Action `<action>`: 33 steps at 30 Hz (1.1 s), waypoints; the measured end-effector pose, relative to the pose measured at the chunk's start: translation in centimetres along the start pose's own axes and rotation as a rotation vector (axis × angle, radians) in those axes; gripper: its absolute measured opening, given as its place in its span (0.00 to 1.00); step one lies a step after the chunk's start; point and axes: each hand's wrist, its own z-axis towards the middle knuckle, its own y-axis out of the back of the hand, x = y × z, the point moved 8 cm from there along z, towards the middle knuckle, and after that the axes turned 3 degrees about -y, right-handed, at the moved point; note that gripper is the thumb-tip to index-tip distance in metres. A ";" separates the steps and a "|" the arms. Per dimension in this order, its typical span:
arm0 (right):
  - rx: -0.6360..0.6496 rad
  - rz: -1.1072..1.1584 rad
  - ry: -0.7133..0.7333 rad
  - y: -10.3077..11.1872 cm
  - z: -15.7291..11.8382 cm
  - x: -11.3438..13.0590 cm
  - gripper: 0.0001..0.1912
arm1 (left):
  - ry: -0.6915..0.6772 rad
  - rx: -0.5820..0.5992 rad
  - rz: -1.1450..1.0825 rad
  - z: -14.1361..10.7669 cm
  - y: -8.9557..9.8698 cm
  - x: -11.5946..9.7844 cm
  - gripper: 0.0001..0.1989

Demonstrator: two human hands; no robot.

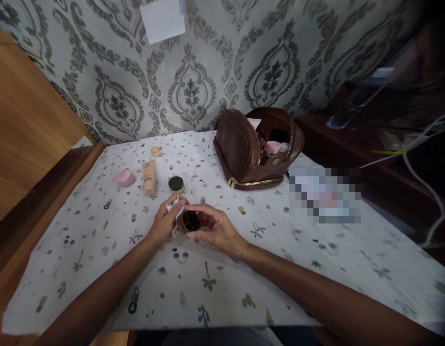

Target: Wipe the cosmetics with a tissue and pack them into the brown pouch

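In the middle of the table, my right hand is closed round a small dark jar with a shiny black top. My left hand pinches a white tissue, which lies against the jar's left side. Just beyond my fingers stands a small jar with a dark green lid. A peach squeeze tube is to its left, and farther left sits a pink rounded container. Behind the tube is a little yellow-lidded pot.
An unzipped brown leather bag with cosmetics inside stands at the back right. Right of it lies a blurred-out object. A wooden panel borders the left side. A plastic bottle and white cable are on the right.
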 end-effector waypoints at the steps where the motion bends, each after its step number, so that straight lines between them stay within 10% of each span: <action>1: -0.007 -0.003 0.008 0.1 0.0 0.0 0.25 | 0.023 0.003 -0.031 0.0 -0.1 0.1 0.18; 17: -0.078 0.212 -0.117 0.3 0.1 -0.7 0.25 | 0.010 0.172 0.066 -0.2 -1.1 0.7 0.16; 24: -0.260 0.156 -0.138 2.5 0.5 -0.7 0.27 | -0.220 0.171 0.330 -0.8 -1.8 -0.9 0.24; 33: -0.191 -0.015 -0.169 2.4 1.0 -1.7 0.26 | -0.516 0.289 0.689 -1.9 -2.5 -1.9 0.23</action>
